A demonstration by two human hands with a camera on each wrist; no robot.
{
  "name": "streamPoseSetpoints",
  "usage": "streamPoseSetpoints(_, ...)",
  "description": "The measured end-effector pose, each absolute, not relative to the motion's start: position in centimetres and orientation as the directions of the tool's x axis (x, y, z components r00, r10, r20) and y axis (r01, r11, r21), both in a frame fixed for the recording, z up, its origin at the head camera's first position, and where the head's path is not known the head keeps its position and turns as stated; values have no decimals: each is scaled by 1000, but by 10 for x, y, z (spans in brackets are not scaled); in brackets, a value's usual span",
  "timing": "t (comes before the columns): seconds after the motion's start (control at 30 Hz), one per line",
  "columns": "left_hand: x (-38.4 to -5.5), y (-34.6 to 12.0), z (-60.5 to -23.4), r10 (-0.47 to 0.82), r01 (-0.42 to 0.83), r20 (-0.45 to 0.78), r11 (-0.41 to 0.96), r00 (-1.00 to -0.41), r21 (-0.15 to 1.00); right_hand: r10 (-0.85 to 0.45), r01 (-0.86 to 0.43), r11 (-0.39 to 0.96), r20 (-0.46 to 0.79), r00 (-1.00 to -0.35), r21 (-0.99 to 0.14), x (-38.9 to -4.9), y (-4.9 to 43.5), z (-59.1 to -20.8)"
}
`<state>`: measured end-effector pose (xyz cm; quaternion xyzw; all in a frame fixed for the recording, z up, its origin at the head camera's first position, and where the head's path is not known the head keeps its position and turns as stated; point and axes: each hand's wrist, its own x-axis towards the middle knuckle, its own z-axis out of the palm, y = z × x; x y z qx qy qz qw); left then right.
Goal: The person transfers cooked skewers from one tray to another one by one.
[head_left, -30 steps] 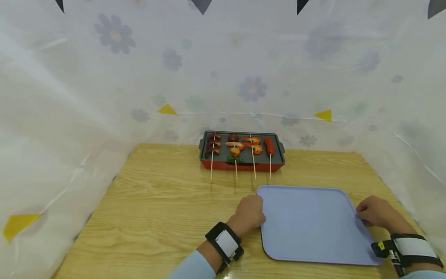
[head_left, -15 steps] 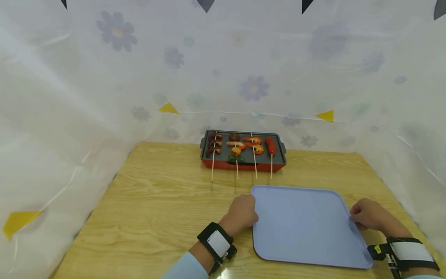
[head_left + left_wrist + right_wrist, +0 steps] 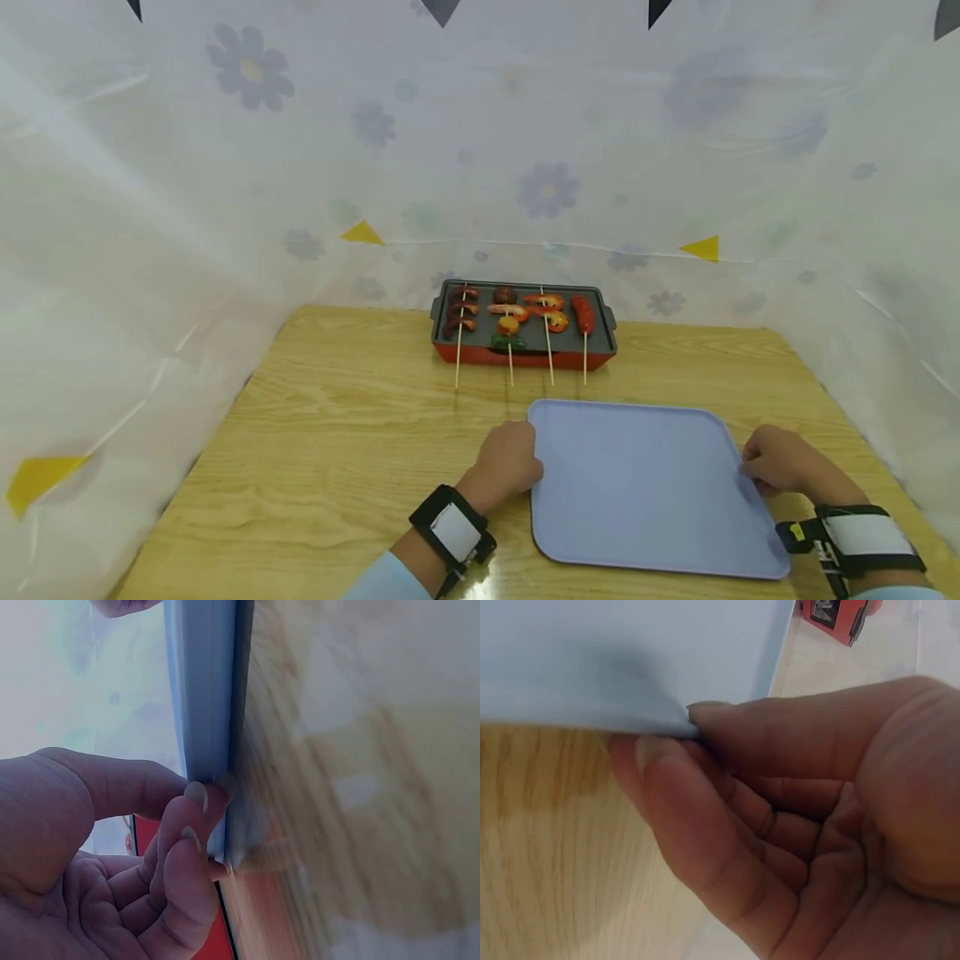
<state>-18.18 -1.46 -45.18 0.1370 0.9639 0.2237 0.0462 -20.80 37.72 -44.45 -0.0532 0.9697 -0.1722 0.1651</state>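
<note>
A pale blue-lilac tray [image 3: 645, 492] with rounded corners lies low over the right part of the table, nothing on it. My left hand [image 3: 506, 458] grips its left edge; in the left wrist view the thumb and curled fingers [image 3: 187, 877] meet at the tray's rim [image 3: 202, 690]. The right edge is pinched by my right hand [image 3: 783, 462]. Seen from the right wrist, the thumb [image 3: 780, 735] presses on top of the tray [image 3: 630, 667] with the fingers underneath.
Behind the tray stands a red grill [image 3: 525, 354] with a dark plate, bearing several skewers, among them a sausage skewer [image 3: 582, 315] and a pepper skewer [image 3: 553, 321]. Their sticks stick out over its front. A flowered sheet [image 3: 480, 167] encloses the wooden table [image 3: 322, 450].
Both hands have shifted left together, carrying the tray with them a short way. The grill and skewers stay in place; the head view has moved slightly.
</note>
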Motion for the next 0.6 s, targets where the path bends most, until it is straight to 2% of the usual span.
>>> streamPoseSetpoints(0.6,-180,-31,-448,252,220,-24,884,-967,413,-198,-47,905,-320,-927,-423,-206,362,-445)
